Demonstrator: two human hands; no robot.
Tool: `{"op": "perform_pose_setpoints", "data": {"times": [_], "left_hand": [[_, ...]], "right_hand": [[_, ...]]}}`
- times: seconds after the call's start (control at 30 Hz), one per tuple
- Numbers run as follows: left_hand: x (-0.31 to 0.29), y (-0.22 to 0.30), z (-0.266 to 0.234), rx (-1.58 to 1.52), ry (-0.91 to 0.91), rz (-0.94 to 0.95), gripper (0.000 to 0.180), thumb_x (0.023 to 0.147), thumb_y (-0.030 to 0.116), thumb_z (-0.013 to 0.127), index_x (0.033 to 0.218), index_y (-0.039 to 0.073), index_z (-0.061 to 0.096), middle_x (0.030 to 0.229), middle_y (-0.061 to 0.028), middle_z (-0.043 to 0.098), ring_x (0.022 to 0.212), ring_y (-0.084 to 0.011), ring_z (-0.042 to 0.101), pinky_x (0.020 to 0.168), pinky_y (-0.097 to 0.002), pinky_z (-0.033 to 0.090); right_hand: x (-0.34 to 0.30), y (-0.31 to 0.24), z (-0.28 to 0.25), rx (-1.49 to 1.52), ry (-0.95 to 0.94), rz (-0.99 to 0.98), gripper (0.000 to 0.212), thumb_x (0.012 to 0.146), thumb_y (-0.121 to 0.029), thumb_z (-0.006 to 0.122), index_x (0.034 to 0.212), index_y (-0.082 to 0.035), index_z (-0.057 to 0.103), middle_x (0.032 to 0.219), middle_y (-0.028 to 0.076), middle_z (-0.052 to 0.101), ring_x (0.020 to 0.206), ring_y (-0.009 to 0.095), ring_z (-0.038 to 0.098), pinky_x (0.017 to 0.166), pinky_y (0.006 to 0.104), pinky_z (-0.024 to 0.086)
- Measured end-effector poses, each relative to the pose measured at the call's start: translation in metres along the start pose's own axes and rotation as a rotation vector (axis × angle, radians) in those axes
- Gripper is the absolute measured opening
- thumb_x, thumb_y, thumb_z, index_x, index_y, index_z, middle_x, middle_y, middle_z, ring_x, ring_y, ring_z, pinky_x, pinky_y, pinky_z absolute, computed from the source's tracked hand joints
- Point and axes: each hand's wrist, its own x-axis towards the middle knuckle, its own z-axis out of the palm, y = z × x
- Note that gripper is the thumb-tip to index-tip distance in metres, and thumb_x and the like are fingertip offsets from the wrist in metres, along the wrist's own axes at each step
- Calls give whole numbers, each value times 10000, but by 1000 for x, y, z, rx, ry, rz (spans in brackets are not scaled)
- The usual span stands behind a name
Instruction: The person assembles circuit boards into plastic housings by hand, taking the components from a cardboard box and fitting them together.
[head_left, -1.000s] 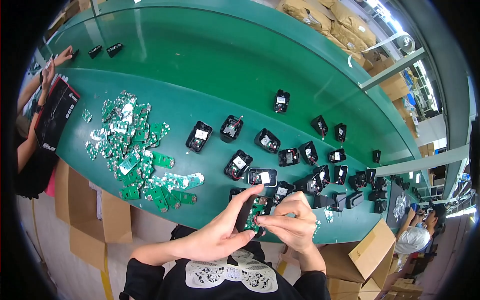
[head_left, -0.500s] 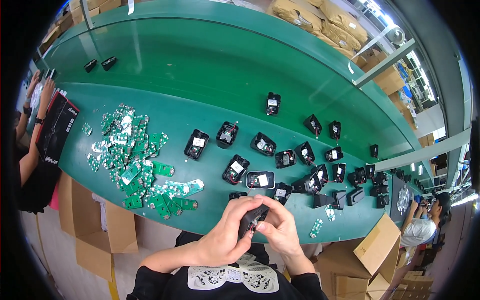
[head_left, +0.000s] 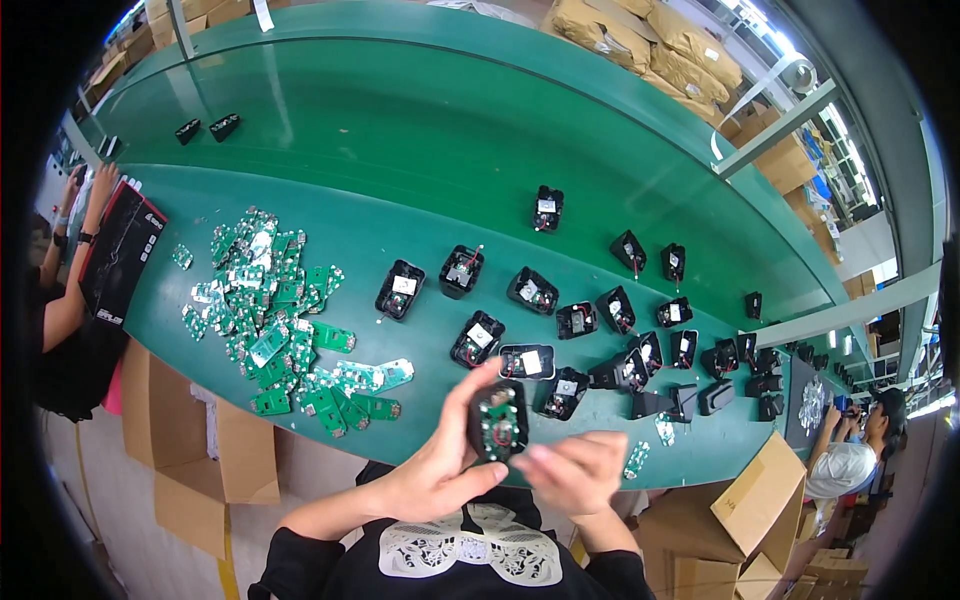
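Observation:
My left hand (head_left: pixel 435 470) grips a small black plastic housing (head_left: pixel 478 440) in front of my chest, thumb on the near side and fingers around the far side. Its open face is turned up, showing a green circuit board (head_left: pixel 499 418) with a bit of red wire inside. Just right of the housing's lower edge is my right hand (head_left: pixel 582 474), its fingers bent and smeared by motion; whether they pinch anything is unclear. Beyond my hands, several similar black housings (head_left: pixel 476 341) stand on the green table, many with boards and red wires inside.
A heap of green circuit boards (head_left: pixel 270 310) lies left on the table (head_left: pixel 400 220). Open cardboard boxes (head_left: pixel 250 470) stand below its near edge, another box (head_left: pixel 757 490) at right. One person's hands (head_left: pixel 100 185) are by a black carton (head_left: pixel 122 255) far left; another person (head_left: pixel 845 465) sits far right.
The housing has tilted so its open face shows upward. My right hand has let go of it and moved to the right, while my left hand keeps its hold.

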Motion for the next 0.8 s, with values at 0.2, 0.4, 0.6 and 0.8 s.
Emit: {"op": "perform_pose_setpoints", "data": {"times": [0.2, 0.4, 0.6, 0.8], "left_hand": [[-1, 6, 5, 296, -30, -4, 759, 758, -7, 509, 1358, -28, 46, 1331, -205, 183, 1260, -302, 229, 1038, -376, 197], [0, 13, 4, 436, -58, 30, 752, 751, -9, 514, 1351, -34, 62, 1312, -221, 209, 1229, -327, 256, 1023, -389, 217], [-4, 11, 8, 755, -38, 205, 753, 766, -36, 499, 1347, -51, 20, 1309, -225, 183, 1225, -328, 270, 1023, -389, 239], [-3, 4, 11, 743, 21, 187, 751, 752, -54, 498, 1339, -61, 31, 1267, -241, 212, 1176, -339, 316, 999, -398, 274]], "right_hand": [[15, -6, -8, -233, -172, -287, 345, 586, -142, 682, 930, -168, 672, 854, -93, 586, 671, 99, 424, 550, 185, 364], [32, -6, -13, -4, -405, -29, 295, 601, -41, 660, 870, -161, 677, 752, -38, 557, 647, 145, 468, 520, 223, 386], [32, -16, -8, 406, -262, 415, 181, 628, 53, 686, 784, -34, 660, 712, 58, 580, 585, 162, 548, 489, 225, 430], [17, -16, 5, 17, -100, 3, 247, 613, 37, 685, 850, -19, 646, 778, 94, 602, 615, 191, 587, 523, 256, 498]]}}
